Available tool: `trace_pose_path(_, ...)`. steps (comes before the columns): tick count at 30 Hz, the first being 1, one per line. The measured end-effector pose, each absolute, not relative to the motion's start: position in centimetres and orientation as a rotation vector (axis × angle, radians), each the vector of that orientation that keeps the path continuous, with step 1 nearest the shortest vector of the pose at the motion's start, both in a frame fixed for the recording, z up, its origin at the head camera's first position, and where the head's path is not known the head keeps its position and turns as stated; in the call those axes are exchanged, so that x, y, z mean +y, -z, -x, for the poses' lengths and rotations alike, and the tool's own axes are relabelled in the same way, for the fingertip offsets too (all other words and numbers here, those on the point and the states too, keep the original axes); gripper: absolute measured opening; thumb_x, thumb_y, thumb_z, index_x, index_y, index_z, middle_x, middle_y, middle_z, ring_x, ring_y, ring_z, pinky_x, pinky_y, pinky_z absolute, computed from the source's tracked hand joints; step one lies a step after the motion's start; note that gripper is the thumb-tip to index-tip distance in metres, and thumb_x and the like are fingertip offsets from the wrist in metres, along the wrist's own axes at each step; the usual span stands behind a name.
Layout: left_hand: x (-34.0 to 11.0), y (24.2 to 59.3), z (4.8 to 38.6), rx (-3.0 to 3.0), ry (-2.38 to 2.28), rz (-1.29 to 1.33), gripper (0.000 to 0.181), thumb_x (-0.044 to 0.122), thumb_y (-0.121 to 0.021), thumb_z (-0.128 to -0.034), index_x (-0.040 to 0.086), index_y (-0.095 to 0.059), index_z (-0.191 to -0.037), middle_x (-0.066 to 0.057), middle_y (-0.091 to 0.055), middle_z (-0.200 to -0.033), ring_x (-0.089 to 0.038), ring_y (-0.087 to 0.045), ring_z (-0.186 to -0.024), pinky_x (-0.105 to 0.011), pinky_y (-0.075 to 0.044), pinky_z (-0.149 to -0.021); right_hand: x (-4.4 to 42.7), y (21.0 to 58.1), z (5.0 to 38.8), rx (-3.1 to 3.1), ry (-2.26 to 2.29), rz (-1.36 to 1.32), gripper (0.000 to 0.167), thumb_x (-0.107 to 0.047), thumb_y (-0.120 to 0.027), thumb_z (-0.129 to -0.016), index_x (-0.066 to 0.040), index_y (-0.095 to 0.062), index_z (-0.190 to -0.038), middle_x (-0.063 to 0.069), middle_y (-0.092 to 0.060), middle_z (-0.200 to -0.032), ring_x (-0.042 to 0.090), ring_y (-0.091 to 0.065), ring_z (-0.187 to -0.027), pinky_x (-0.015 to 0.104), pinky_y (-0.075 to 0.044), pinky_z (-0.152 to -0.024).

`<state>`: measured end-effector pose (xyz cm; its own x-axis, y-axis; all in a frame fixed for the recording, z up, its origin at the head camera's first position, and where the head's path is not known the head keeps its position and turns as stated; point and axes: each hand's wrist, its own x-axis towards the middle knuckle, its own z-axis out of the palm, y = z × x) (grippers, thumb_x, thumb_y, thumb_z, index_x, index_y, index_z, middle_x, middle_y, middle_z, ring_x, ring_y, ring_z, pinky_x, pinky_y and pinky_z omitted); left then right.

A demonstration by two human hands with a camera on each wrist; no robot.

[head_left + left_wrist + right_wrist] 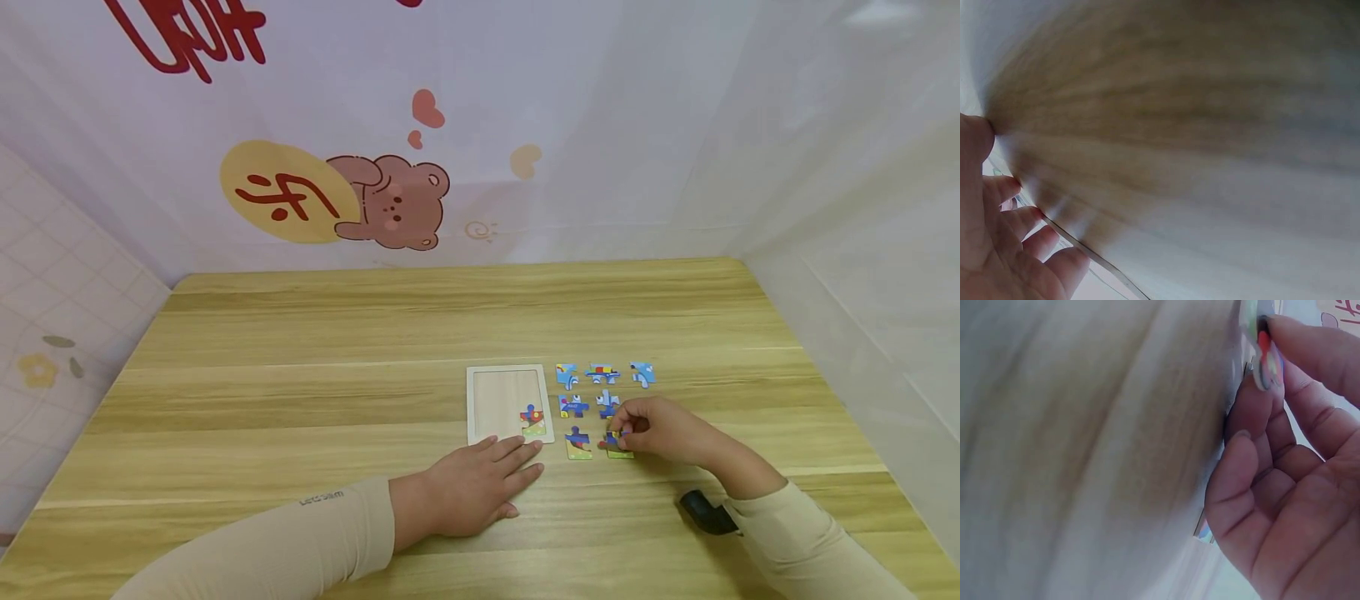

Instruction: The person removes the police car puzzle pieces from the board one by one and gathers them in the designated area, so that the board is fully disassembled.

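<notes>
A wooden puzzle tray (pixel 472 408) lies on the table, one colourful puzzle piece (pixel 534 422) set in its lower right corner. My left hand (pixel 474 490) rests with fingers spread against the tray's near edge; in the left wrist view its fingertips (pixel 1071 262) touch the rim. Right of the tray, my right hand (pixel 667 429) pinches a green, red and blue puzzle piece (pixel 620 454) between thumb and fingers. In the right wrist view that puzzle piece (pixel 1264 359) looks tilted up from the table, partly covered by the fingers.
Loose puzzle pieces lie in rows right of the tray: a blue one (pixel 567 375), one with a red and yellow patch (pixel 602 372), another blue one (pixel 642 373), two in the middle row, and a yellow-green one (pixel 578 444) nearer me. A white curtain (pixel 600 125) hangs behind the table.
</notes>
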<state>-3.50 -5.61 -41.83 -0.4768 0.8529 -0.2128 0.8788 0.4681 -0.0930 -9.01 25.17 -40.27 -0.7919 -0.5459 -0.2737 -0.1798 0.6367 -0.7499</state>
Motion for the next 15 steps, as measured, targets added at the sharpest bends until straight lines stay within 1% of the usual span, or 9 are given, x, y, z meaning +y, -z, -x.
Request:
trace_pose_path(7,-5.63,41.60,3.42,2.570,0.297,-1.524,0.055,0.046,-0.036,-0.1023,0.020,-0.033,-0.152,-0.002,-0.026,-0.158,-0.019,-0.029,-0.143,-0.034,-0.032,-0.111,24.96,40.31,8.73,2.436,0.952,0.567,0.013,-0.001,-0.072,-0.082,-0.005,-0.063,-0.089,-0.003,-0.056,-0.080,0.007,-0.048,-0.070,0.023,-0.043,-0.061)
trace_pose_path(15,-5.66,41.59,3.40,2.571,0.300,-1.527,0.055,0.046,-0.035,-0.1025,0.021,-0.033,-0.152,-0.002,-0.025,-0.159,-0.019,-0.028,-0.143,-0.034,-0.032,-0.111,24.71,40.04,8.60,2.484,0.915,0.625,0.013,0.001,-0.073,-0.080,-0.006,-0.064,-0.087,-0.004,-0.056,-0.080,0.006,-0.049,-0.070,0.023,-0.044,-0.061)
